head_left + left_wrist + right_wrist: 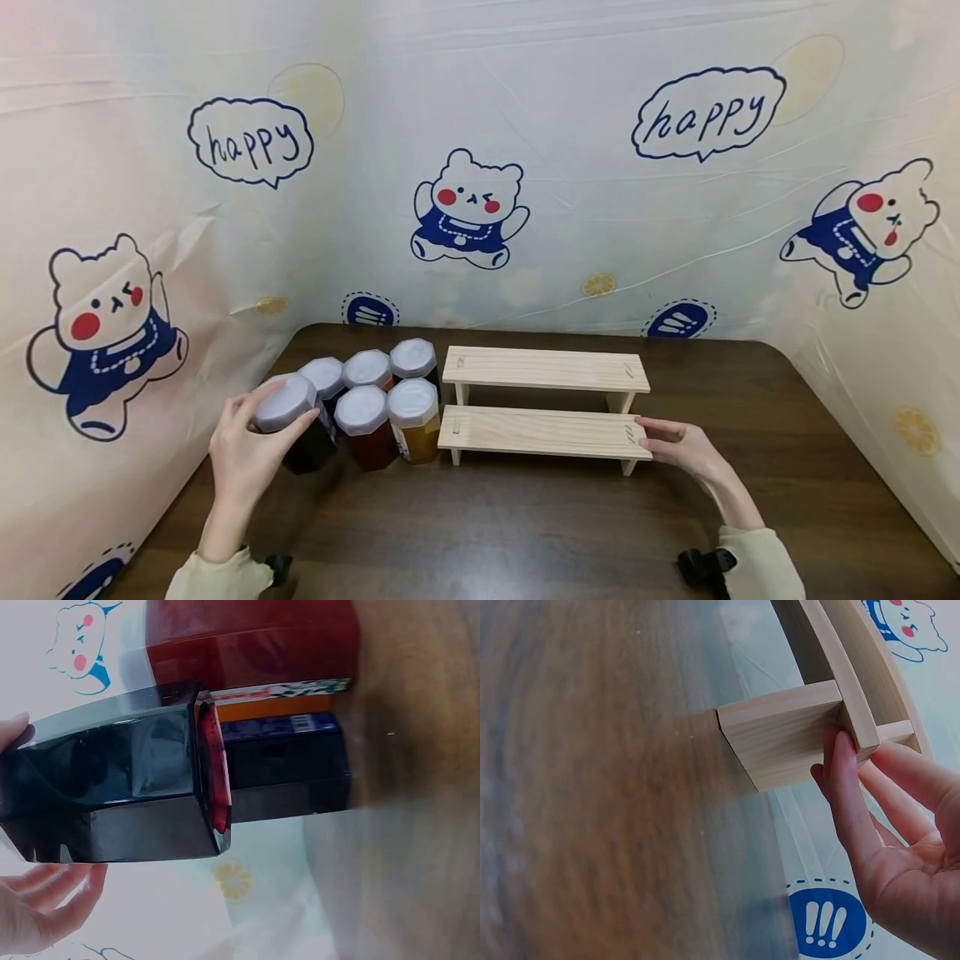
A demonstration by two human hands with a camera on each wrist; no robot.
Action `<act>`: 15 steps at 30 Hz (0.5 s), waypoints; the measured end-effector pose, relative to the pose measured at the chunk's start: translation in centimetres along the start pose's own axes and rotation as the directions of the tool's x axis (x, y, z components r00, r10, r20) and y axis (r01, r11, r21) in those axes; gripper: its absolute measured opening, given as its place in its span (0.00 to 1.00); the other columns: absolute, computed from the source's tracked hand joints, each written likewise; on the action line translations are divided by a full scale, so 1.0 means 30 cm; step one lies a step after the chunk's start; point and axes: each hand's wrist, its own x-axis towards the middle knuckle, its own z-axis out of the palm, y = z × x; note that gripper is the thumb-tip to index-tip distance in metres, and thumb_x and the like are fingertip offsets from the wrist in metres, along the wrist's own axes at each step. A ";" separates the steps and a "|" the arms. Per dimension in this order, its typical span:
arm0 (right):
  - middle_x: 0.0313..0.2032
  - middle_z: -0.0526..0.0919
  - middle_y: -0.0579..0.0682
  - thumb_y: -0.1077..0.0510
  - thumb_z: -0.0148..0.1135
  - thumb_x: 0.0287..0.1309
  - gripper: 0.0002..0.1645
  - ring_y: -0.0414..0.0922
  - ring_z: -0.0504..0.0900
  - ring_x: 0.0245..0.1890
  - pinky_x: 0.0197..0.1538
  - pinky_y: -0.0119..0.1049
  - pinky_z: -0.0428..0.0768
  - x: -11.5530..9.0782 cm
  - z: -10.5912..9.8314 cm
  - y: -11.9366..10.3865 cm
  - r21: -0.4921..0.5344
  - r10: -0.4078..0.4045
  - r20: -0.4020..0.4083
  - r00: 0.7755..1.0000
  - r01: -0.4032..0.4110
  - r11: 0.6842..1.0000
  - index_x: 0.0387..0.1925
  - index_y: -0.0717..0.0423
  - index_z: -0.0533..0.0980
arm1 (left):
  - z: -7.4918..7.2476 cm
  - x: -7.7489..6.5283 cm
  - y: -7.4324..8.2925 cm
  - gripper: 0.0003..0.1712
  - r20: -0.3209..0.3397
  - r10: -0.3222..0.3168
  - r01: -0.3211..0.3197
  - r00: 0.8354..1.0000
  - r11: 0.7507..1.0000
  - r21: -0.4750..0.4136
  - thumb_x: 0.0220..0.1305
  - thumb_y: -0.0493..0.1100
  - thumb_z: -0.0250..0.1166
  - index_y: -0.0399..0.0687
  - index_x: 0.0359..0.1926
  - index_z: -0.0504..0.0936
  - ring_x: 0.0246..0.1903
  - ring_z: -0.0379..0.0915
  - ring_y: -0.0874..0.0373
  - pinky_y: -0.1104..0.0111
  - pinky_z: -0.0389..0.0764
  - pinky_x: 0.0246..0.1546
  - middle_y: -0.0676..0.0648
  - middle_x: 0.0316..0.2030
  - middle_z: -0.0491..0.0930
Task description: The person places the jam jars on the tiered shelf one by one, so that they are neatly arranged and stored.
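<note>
My left hand (246, 450) grips a dark eight-sided jar (309, 452) by its pale lid, fingers and thumb spread round the sides. In the left wrist view this jar (112, 780) is held up off the table, its base showing. At the right end of a two-tier wooden shelf (540, 429), my right hand (692, 454) pinches the lower board, thumb and fingers on its corner. The right wrist view shows the shelf's leg (780, 735) beside those fingers.
More jars with pale lids stand in two rows left of the shelf, including a red-brown jar (371, 446) and an amber jar (418, 437) in front. A printed cloth (570, 250) hangs round the back and sides of the brown wooden table (510, 533).
</note>
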 end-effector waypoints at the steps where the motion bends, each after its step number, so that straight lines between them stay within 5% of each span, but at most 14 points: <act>1: 0.54 0.67 0.68 0.58 0.62 0.50 0.34 0.34 0.77 0.36 0.39 0.31 0.77 0.000 0.000 -0.001 0.002 -0.001 0.002 1.000 0.001 1.000 0.56 0.70 0.64 | -0.022 0.013 0.064 0.34 -0.009 0.007 -0.008 1.000 1.000 -0.030 0.24 0.36 0.77 0.47 0.43 0.81 0.31 0.68 0.55 0.68 0.62 0.29 0.40 0.31 0.70; 5: 0.54 0.67 0.68 0.58 0.62 0.51 0.34 0.33 0.77 0.36 0.39 0.31 0.77 0.000 -0.001 -0.001 0.008 -0.001 0.007 1.000 0.001 1.000 0.56 0.70 0.63 | -0.032 0.035 0.078 0.34 -0.013 0.015 -0.015 1.000 0.999 -0.039 0.25 0.37 0.77 0.49 0.43 0.81 0.32 0.69 0.51 0.68 0.62 0.30 0.40 0.31 0.70; 12: 0.54 0.67 0.68 0.59 0.62 0.50 0.34 0.34 0.78 0.36 0.39 0.31 0.77 -0.001 0.004 -0.004 0.041 0.009 0.006 1.000 -0.009 0.999 0.56 0.72 0.63 | -0.054 0.075 0.128 0.33 -0.014 -0.038 0.038 0.999 0.999 -0.006 0.26 0.35 0.77 0.47 0.44 0.81 0.31 0.59 0.69 0.72 0.60 0.29 0.39 0.31 0.68; 15: 0.54 0.67 0.68 0.59 0.62 0.50 0.33 0.34 0.77 0.36 0.39 0.31 0.77 -0.002 0.003 -0.006 0.039 0.013 0.004 1.000 -0.013 0.999 0.56 0.71 0.63 | -0.057 0.093 0.146 0.33 -0.015 -0.052 0.051 0.999 0.999 -0.004 0.27 0.36 0.78 0.49 0.44 0.81 0.32 0.57 0.70 0.72 0.58 0.29 0.38 0.31 0.68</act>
